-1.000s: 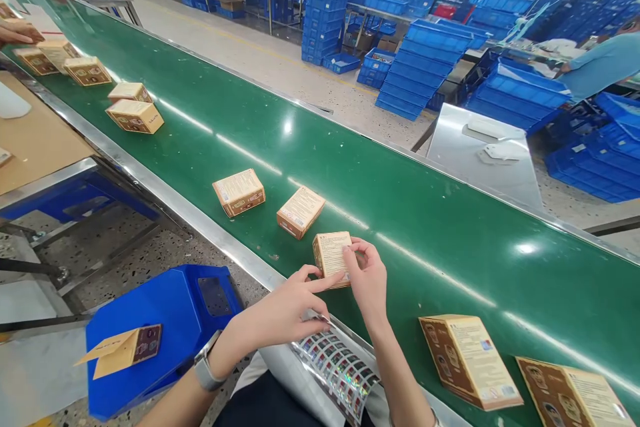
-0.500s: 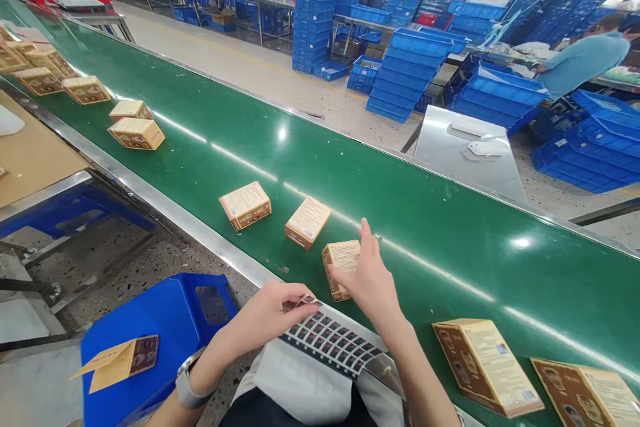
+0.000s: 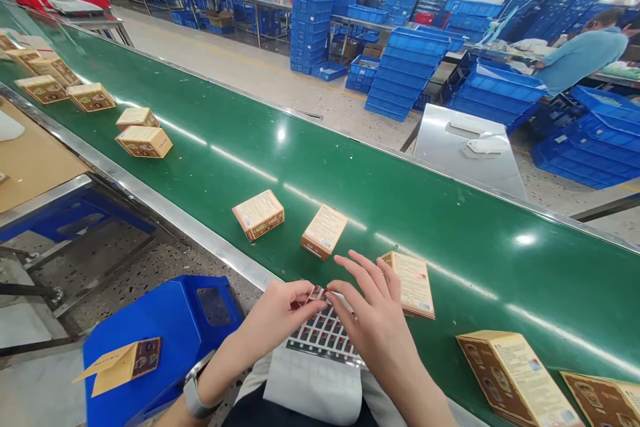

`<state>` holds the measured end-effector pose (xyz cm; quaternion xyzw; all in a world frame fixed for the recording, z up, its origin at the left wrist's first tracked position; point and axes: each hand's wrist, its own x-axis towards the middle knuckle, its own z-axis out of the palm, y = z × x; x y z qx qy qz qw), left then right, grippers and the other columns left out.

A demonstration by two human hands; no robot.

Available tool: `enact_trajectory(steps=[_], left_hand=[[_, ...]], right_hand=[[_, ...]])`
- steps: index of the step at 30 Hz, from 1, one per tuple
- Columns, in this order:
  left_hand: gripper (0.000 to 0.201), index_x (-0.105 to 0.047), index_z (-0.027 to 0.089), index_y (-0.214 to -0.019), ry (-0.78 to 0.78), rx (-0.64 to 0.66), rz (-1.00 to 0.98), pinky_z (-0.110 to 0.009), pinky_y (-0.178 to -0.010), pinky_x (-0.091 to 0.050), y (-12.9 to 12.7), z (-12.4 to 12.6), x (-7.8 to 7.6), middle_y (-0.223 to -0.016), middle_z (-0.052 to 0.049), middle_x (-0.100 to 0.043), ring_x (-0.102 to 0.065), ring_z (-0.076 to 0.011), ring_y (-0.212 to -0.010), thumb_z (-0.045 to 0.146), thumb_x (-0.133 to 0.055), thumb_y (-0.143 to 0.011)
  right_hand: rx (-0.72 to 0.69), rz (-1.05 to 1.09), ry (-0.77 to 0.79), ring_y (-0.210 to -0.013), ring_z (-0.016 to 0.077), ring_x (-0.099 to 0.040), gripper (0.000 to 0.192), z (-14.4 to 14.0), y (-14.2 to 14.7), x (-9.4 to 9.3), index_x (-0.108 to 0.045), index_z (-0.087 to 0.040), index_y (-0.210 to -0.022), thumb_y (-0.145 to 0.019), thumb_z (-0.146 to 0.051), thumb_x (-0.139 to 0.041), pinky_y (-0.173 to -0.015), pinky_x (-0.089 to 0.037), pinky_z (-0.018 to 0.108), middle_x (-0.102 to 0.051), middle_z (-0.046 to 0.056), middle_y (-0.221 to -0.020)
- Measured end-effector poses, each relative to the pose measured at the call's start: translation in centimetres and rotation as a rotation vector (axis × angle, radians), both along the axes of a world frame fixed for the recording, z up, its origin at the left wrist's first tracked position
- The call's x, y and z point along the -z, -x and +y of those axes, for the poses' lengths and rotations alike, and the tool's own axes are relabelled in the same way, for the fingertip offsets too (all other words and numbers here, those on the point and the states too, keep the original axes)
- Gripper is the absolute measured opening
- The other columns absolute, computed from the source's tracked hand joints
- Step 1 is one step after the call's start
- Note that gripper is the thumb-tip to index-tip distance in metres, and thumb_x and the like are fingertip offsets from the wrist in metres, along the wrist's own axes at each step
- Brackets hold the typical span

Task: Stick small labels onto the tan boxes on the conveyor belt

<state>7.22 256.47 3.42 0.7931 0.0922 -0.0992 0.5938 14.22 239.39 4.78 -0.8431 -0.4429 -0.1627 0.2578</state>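
The left hand (image 3: 280,313) pinches the upper edge of a sticker sheet (image 3: 323,333) between thumb and fingertips, closed on it. The right hand (image 3: 373,320) meets it at the same edge, thumb and forefinger nipped together on the sheet's top row of stickers, the other 3 fingers spread loosely above; whether it has a sticker lifted cannot be told. The sheet lies on the person's lap, just below the steel rim of the green conveyor belt (image 3: 450,227).

Just beyond the right hand's fingertips, a small tan carton (image 3: 413,283) lies flat on the belt, printed face up, apart from the hand. To its left lie 2 more cartons (image 3: 324,232), (image 3: 259,214), near each other but not touching. At the lower right 2 larger-looking cartons (image 3: 517,377) sit at the belt's near edge. Further cartons (image 3: 144,141) trail up the belt to the left.

A blue stool (image 3: 165,340) beside the person carries a flattened carton (image 3: 120,363).
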Motion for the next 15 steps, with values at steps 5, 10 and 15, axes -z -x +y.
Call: enact_trajectory(steps=[5,10,15], left_hand=[[0.024,-0.05,0.017,-0.07,-0.007,0.074,0.035,-0.022,-0.054,-0.029,0.0,-0.2,0.2,-0.062,0.006,-0.046,-0.041,-0.01,-0.06,0.029,-0.065,-0.083],[0.02,-0.056,0.017,-0.078,0.072,-0.002,0.05,-0.023,-0.058,-0.038,-0.3,0.4,0.8,-0.069,0.003,-0.055,-0.05,-0.0123,-0.064,0.032,-0.055,-0.091],[0.007,-0.066,0.021,-0.087,-0.176,0.139,-0.19,-0.033,-0.086,-0.05,-1.2,1.8,0.5,-0.108,-0.006,-0.068,-0.061,-0.0221,-0.102,0.023,-0.06,-0.088]], right_hand=[[-0.084,0.033,-0.012,-0.129,0.0301,-0.054,0.013,-0.7,0.0,0.4,-0.06,-0.021,-0.091,-0.097,-0.013,-0.052,-0.111,-0.031,0.057,-0.066,0.01,-0.126],[-0.092,0.482,-0.228,-0.132,0.028,-0.052,0.008,-2.3,-0.4,0.8,-0.061,-0.024,-0.091,-0.096,-0.021,-0.056,-0.106,-0.042,0.049,-0.062,0.008,-0.133],[0.398,1.02,-0.754,-0.121,0.0272,-0.061,0.033,-1.8,-5.5,4.5,-0.057,-0.027,-0.114,-0.09,-0.049,-0.061,-0.104,-0.047,0.047,-0.056,0.01,-0.14]])
